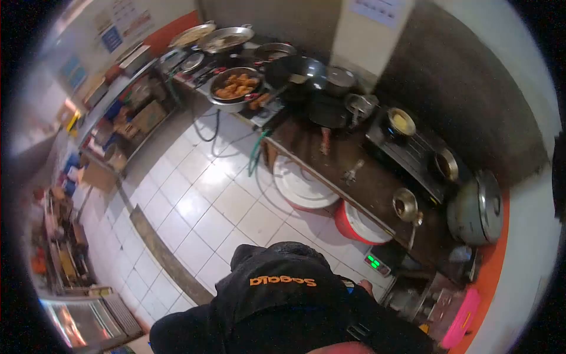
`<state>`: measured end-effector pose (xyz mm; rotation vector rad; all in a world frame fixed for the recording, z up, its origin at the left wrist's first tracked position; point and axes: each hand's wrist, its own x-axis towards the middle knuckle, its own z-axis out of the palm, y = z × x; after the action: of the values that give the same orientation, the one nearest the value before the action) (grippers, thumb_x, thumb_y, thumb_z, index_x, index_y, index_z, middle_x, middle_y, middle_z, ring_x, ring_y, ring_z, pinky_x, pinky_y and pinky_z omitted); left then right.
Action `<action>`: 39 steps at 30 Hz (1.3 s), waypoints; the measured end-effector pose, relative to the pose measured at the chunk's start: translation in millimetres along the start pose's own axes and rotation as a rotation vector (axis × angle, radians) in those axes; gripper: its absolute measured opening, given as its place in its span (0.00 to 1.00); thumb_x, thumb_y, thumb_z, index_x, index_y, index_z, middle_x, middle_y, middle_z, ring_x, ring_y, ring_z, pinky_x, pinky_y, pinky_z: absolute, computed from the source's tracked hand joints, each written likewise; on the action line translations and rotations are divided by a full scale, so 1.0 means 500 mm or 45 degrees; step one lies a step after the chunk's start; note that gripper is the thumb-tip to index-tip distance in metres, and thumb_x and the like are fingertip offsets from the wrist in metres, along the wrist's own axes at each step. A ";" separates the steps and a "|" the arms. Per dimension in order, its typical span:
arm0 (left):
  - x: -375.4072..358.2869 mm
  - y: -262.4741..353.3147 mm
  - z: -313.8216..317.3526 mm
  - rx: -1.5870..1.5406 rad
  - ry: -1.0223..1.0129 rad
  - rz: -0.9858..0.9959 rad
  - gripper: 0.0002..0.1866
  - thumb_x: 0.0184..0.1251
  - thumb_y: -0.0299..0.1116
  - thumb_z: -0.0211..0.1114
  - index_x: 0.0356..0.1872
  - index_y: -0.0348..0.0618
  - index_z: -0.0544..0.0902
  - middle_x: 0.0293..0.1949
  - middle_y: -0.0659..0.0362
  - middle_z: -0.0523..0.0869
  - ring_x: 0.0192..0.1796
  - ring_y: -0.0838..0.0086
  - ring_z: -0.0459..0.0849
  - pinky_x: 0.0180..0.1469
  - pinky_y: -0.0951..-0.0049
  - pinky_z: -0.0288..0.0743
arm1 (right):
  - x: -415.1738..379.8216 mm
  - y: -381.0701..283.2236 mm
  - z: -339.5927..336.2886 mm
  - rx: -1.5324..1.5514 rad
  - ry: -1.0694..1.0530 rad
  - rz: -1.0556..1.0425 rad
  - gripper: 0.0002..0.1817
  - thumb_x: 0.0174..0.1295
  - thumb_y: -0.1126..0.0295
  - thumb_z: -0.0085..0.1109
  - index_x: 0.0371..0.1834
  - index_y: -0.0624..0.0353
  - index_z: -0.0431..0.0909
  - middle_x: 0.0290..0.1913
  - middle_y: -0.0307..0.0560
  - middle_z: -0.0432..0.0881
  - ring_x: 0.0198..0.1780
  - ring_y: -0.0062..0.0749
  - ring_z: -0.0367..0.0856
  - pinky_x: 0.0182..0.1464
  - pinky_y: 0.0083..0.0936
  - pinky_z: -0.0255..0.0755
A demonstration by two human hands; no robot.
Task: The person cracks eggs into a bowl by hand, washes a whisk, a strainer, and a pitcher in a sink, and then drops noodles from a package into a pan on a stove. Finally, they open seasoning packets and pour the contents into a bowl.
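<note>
Neither of the person's own hands showed clearly, so whether they were open, closed or holding anything could not be told; only a small pale tip, perhaps a finger [367, 287], poked out beside the black garment [283, 295] with orange lettering that filled the bottom of the view. Nearest to that tip sat a small scale [377, 264] with a lit green display, at the near end of the dark counter [371, 183]. A ladle [407, 206] rested on the counter just beyond it, and a large grey lidded pot [476, 209] stood to the right. Under the counter were two red tubs with white lids [359, 224]. Farther along, a metal bowl of fried food [236, 87] sat near a black wok [298, 69] (both well apart from the person). White floor tiles [200, 206] spread to the left.
</note>
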<state>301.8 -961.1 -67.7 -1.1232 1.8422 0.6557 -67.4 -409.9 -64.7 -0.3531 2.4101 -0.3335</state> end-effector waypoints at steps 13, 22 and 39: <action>0.220 -0.034 -0.447 -1.326 0.283 0.207 0.20 0.58 0.36 0.59 0.52 0.41 0.78 0.46 0.49 0.83 0.50 0.59 0.81 0.51 0.66 0.74 | 0.525 -0.777 -0.174 1.182 -0.350 0.267 0.20 0.59 0.62 0.54 0.53 0.56 0.69 0.44 0.43 0.78 0.42 0.35 0.79 0.41 0.32 0.74; 0.245 -0.201 -0.506 -1.443 0.426 -0.118 0.17 0.62 0.35 0.53 0.47 0.38 0.79 0.37 0.51 0.85 0.35 0.69 0.84 0.40 0.70 0.78 | 0.736 -1.504 -0.132 0.583 -1.015 -0.297 0.24 0.59 0.59 0.57 0.58 0.55 0.70 0.50 0.41 0.77 0.44 0.30 0.79 0.42 0.26 0.70; 0.469 -0.405 -0.734 -1.325 0.348 -0.229 0.17 0.60 0.37 0.49 0.40 0.40 0.82 0.40 0.48 0.83 0.43 0.58 0.81 0.47 0.60 0.74 | 0.857 -2.317 0.019 0.623 -1.086 -0.255 0.15 0.57 0.64 0.56 0.45 0.56 0.75 0.41 0.41 0.81 0.33 0.28 0.79 0.33 0.24 0.72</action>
<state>283.0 -1440.5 -90.4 -2.0877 1.5589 1.4878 -187.3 -1633.3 56.8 -0.4047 1.4083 -0.6831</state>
